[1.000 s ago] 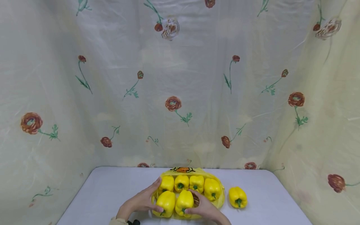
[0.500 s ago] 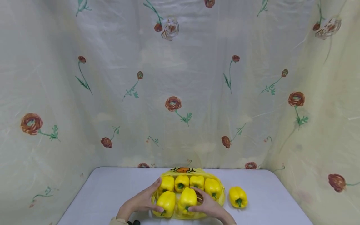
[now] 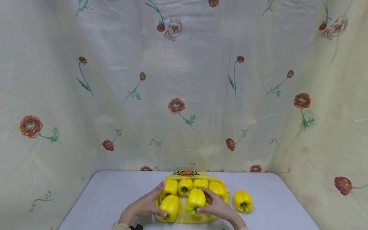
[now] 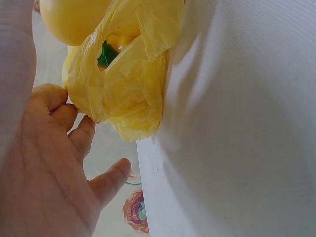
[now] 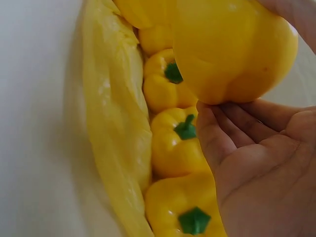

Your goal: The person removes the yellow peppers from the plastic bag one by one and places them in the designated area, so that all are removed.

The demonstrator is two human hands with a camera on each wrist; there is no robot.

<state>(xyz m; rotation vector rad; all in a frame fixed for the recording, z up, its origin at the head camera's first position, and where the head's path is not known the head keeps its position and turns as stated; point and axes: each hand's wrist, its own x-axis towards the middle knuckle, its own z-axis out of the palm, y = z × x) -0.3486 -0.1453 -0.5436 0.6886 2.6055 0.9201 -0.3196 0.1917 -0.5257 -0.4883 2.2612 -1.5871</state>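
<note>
My left hand (image 3: 143, 203) curves round the left side of a yellow plastic bag (image 4: 116, 94). Its thumb touches a front-left bell pepper (image 3: 169, 206), and in the left wrist view its fingertips meet the plastic. My right hand (image 3: 218, 207) grips a second yellow bell pepper (image 5: 232, 54), thumb on one side and fingers on the other. That pepper is over the bag's open middle. Behind it, several yellow bell peppers (image 3: 185, 187) with green stems stand in a row inside the bag; the gripped one partly hides them in the right wrist view.
One more yellow bell pepper (image 3: 242, 200) lies outside the bag to the right on the white table (image 3: 270, 207). A flower-printed curtain (image 3: 184, 95) encloses the table at the back and sides. Small black objects (image 3: 138, 227) show by the left forearm.
My right hand has moved right and slightly up with its bell pepper, parting it from the front-left one and baring yellow plastic between them. My left hand stays put.
</note>
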